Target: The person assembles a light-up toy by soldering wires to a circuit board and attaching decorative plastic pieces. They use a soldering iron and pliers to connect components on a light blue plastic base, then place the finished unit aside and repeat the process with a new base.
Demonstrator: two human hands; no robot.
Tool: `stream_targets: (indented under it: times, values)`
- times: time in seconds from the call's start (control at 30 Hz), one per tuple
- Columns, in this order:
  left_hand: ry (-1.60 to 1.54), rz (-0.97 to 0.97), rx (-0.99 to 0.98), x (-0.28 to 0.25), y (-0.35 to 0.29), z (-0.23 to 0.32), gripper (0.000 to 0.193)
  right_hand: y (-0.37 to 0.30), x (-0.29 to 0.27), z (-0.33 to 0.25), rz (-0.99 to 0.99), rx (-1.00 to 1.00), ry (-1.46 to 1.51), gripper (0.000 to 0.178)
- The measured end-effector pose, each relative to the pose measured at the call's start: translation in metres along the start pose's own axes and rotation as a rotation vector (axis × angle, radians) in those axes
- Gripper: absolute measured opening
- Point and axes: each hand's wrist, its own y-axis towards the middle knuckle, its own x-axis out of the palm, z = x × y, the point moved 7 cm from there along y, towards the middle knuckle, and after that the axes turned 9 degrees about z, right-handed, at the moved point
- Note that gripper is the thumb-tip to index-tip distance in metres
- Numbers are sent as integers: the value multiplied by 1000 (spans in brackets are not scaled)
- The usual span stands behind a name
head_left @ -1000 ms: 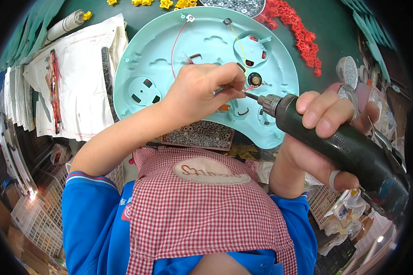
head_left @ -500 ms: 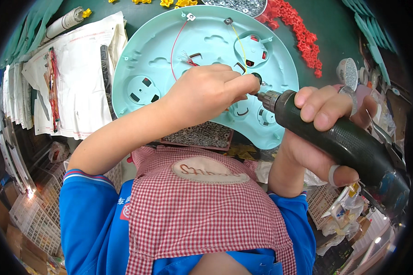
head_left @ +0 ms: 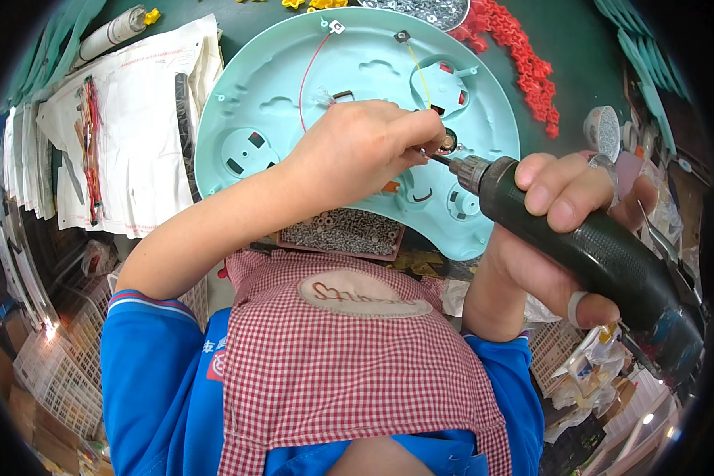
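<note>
A dark electric screwdriver [head_left: 587, 238] lies in my right hand [head_left: 559, 194], which is wrapped round its body. The bit points left toward the fingertips of my left hand [head_left: 365, 147]. Those fingers are pinched together at the bit's tip; what they hold, if anything, is too small to make out. Both hands are over a curved turquoise plastic shell [head_left: 242, 87], which lies hollow side up. Close by the left fingertips is a small round black-rimmed part [head_left: 449, 141]. A red wire [head_left: 312, 75] and a yellow wire [head_left: 419, 71] run inside the shell, partly hidden by my left hand.
A tray of small screws [head_left: 341, 234] is at the shell's near edge. At the back are a metal bowl of screws [head_left: 428, 9] and red plastic pieces [head_left: 523, 67]. White bags [head_left: 135, 159] with bundled wires lie left; a small cup [head_left: 603, 127] stands right.
My left fingertips have moved slightly left, leaving the round black-rimmed part more exposed. More of the screwdriver's bit shows. The shell has shifted a little to the right.
</note>
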Motion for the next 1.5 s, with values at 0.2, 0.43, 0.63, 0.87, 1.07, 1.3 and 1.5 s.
stream_targets:
  times: [0.2, 0.43, 0.63, 0.87, 1.07, 1.3, 1.5]
  values:
    - [124, 4, 127, -2, 0, 10, 26, 1, -1, -3, 17, -7, -5, 97]
    - [291, -8, 95, 3, 9, 3, 43, 2, -8, 4, 74, -43, -18, 97]
    - [343, -80, 156, 4, 10, 4, 30, 2, -7, 4, 85, -44, -37, 97]
    - [134, -79, 93, 5, 6, -6, 20, 5, -3, 0, 44, -15, 43, 97]
    - [352, -120, 138, 8, 11, -2, 39, 0, -6, 6, 89, -36, -50, 95]
    - [374, -248, 48, 10, 8, -15, 31, 3, -5, 19, 107, -45, -189, 99]
    - [355, -250, 26, 9, 6, -18, 29, 4, -5, 34, 250, 72, -257, 92]
